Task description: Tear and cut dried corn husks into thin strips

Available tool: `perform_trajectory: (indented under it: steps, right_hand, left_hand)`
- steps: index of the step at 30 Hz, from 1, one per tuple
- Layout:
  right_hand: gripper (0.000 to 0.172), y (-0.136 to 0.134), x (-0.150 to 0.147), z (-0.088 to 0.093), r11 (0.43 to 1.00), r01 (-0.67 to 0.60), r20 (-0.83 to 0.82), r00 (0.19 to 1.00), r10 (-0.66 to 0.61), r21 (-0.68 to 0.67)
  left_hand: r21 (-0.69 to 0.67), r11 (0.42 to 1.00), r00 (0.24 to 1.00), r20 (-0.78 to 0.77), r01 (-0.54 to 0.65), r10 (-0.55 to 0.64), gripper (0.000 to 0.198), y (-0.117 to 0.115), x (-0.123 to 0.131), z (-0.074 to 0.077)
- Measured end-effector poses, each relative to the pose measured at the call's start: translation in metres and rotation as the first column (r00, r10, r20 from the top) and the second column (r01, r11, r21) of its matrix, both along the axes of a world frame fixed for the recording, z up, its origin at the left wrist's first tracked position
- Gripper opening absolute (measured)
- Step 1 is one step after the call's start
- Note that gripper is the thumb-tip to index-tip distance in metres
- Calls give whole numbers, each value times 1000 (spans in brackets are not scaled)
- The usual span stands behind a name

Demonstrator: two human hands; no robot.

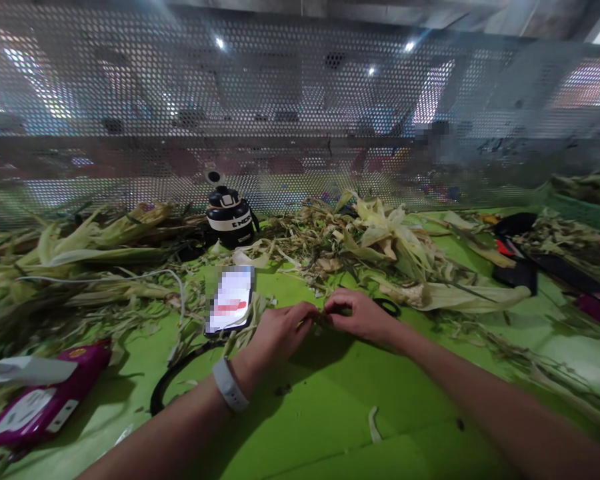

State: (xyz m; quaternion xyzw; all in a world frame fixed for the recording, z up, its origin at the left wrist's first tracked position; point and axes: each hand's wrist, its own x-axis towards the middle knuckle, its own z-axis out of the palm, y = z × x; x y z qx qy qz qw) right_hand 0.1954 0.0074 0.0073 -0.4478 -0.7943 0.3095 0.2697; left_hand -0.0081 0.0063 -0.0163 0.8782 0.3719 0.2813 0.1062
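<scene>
My left hand (pixel 283 331), with a pale band (pixel 229 385) on its wrist, is closed, thumb and fingers pinched together. Facing it, my right hand (pixel 359 316) is curled in a pinch too. Their fingertips nearly meet low over the green table (pixel 325 413); whatever lies between them is too small to make out. Left of my left hand lies a lit phone (pixel 230 300) with bits of husk along its edge. Beyond my right hand are corn husks (pixel 395 233) and a husk-wrapped ear of corn (pixel 460 295). A black loop (pixel 387 307) shows just behind my right hand.
A dark bottle (pixel 230 223) with its lid up stands behind the phone. A purple tissue pack (pixel 45 400) lies at left, near a white cable (pixel 180 280). Husk piles (pixel 95 247) line the perforated metal screen (pixel 290 107). A green basket (pixel 580 210) is at far right.
</scene>
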Motion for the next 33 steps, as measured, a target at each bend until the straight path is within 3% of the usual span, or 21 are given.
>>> perform_trajectory:
  steps: [7, 18, 25, 28, 33]
  right_hand:
    - [3, 1, -2, -4, 999, 13, 26, 1000, -14, 51]
    - [7, 1, 8, 4, 978, -80, 219, 975, 37, 193]
    - [18, 2, 1, -7, 947, -104, 181, 982, 50, 303]
    - [20, 4, -1, -9, 962, -100, 154, 986, 62, 254]
    - [13, 9, 0, -9, 997, -68, 48, 997, 66, 43]
  left_hand:
    - [-1, 1000, 1000, -3, 11, -11, 16, 0, -1, -1]
    - [14, 1000, 998, 52, 26, -27, 18, 3, -2, -5]
    - [-21, 999, 998, 60, 29, -28, 22, 2, 0, -4]
    - [-17, 999, 998, 53, 33, -32, 19, 1, 0, -3]
    - [-16, 999, 999, 29, 36, -36, 16, 0, 0, -1]
